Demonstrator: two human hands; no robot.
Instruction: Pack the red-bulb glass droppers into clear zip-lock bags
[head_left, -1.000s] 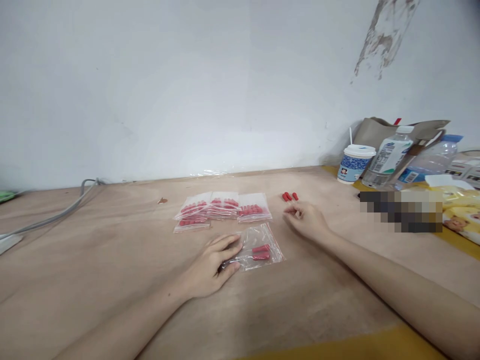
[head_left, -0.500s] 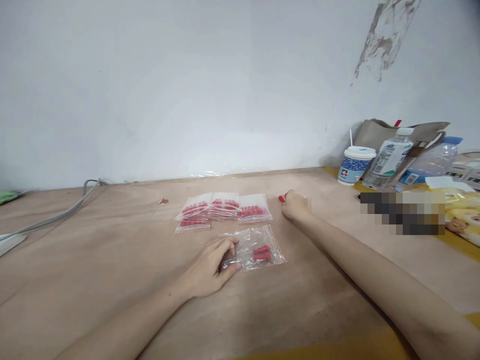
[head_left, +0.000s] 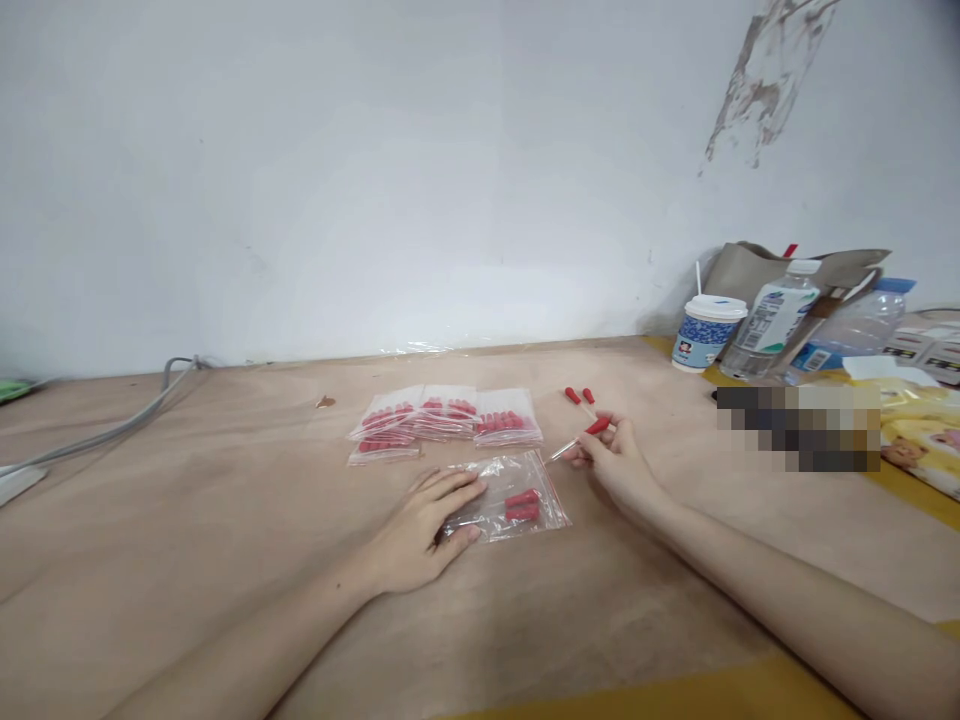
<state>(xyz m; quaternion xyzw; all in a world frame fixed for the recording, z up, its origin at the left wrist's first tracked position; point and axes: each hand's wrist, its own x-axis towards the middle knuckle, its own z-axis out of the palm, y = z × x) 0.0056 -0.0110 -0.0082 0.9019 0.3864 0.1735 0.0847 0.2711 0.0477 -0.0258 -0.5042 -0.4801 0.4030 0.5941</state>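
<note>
In the head view, my left hand (head_left: 424, 525) lies on the left end of a clear zip bag (head_left: 491, 480), its fingers stretched out and apart. Two red dropper bulbs (head_left: 523, 505) show through the plastic; their tubes run toward my left hand. My right hand (head_left: 619, 468) pinches a dropper (head_left: 598, 427) with a red bulb and a thin clear tube. Its tip points left, close to the bag's red-edged right end. Just beyond that hand, two more red-bulbed droppers (head_left: 572, 395) rest on the brown table covering.
Behind the clear bag lie several filled bags (head_left: 510, 430) of red-ended pieces. At right stand a paper cup (head_left: 707, 335) with a straw, a water bottle (head_left: 776, 320) and a yellow package (head_left: 919, 430). A grey cable (head_left: 142, 415) runs along the left, and a wall rises behind.
My right hand has come nearer and lifted a dropper toward the bag, uncovering two others on the table. The fingers of my left hand have straightened over the bag.
</note>
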